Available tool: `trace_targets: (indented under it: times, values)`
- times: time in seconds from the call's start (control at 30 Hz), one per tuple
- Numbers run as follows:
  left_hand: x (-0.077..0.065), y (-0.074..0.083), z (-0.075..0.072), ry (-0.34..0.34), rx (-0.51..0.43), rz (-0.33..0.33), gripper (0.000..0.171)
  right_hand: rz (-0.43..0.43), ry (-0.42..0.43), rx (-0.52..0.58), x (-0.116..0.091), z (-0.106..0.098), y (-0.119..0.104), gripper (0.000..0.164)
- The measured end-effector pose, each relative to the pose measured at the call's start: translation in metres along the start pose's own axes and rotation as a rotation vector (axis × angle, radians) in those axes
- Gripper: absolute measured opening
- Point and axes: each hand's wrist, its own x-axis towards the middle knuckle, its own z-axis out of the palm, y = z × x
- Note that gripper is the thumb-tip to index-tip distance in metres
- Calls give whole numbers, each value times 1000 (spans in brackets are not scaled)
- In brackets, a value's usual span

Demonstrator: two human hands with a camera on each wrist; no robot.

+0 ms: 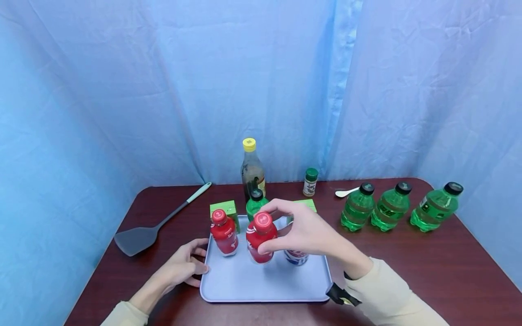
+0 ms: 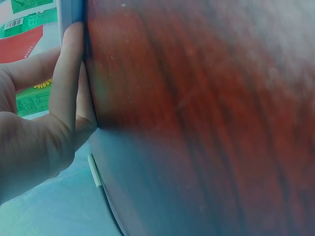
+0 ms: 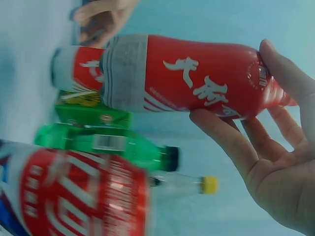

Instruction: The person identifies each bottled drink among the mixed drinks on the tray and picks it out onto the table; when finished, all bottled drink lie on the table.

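My right hand (image 1: 303, 228) grips a red bottle (image 1: 261, 240) around its upper part, thumb on one side and fingers on the other. In the right wrist view the base of this red bottle (image 3: 197, 78) appears raised off the light tray (image 1: 244, 287). A second red bottle (image 1: 224, 237) stands on the tray's left part. My left hand (image 1: 183, 265) touches the tray's left edge, its fingers against the rim. Also on the tray are a green bottle (image 1: 253, 206) and a red, white and blue container (image 1: 296, 258), partly hidden by my right hand.
Green cartons (image 1: 225, 208) stand near the tray's back corners. Behind are a yellow-capped bottle (image 1: 253, 174), a green-lidded shaker (image 1: 310, 183) and a white spoon (image 1: 345, 193). A spatula (image 1: 138, 240) lies at left; several green bottles, one nearest the right edge (image 1: 434, 210), stand at right.
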Motion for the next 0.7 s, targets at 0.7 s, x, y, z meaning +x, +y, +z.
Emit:
trace_targets:
  times: [0.7]
  values:
    - [0, -2, 0, -8, -8, 16, 76, -8, 203, -88, -91, -95, -34, 59]
